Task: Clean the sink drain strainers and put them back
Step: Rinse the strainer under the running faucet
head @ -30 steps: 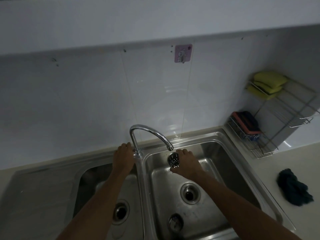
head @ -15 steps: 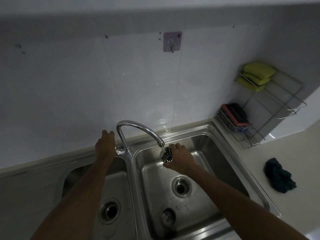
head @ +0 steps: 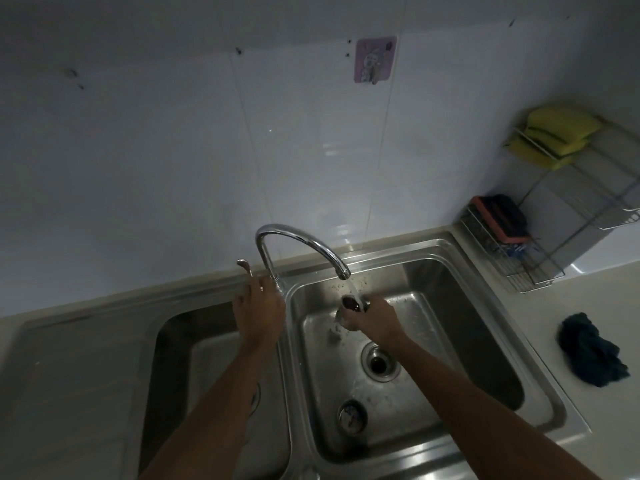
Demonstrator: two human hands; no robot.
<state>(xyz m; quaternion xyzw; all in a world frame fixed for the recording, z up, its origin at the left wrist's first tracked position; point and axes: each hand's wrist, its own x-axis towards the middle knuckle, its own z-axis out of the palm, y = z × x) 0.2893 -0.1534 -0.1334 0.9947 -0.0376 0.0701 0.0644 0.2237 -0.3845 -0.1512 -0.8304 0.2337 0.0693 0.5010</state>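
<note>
The right hand (head: 375,320) gripped a strainer (head: 351,302), fingers curled round it. The strainer stuck out past the fingertips on the hand's far side, right under the spout of the tap (head: 298,242), and running water (head: 354,289) fell onto it. This was over the back of the right basin (head: 450,306), above and behind the open drain (head: 379,365). A second strainer (head: 352,415) lay on the basin floor nearer the front, apart from both hands. The left hand (head: 258,315) was at the foot of the tap, fingers reaching to the lever (head: 243,264); whether they closed on it could not be told. A dark cloth (head: 588,355) lay on the counter to the right.
</note>
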